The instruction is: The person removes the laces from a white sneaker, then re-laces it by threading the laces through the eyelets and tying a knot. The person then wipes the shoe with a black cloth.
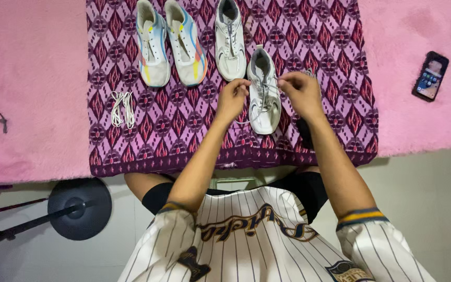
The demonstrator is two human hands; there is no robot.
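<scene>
While both hands work at its lacing, the grey-and-white sneaker [264, 99] lies toe toward the person on the purple patterned cloth [184, 130]. The left hand [232, 99] and right hand [301, 91] flank it, fingers pinched together on the lace ends [267, 86], apparently holding them taut. Its mate [229, 42] lies just beyond the sneaker; two colourful shoes [170, 44] and loose white laces [122, 108] lie left of it, a phone [430, 75] far right
</scene>
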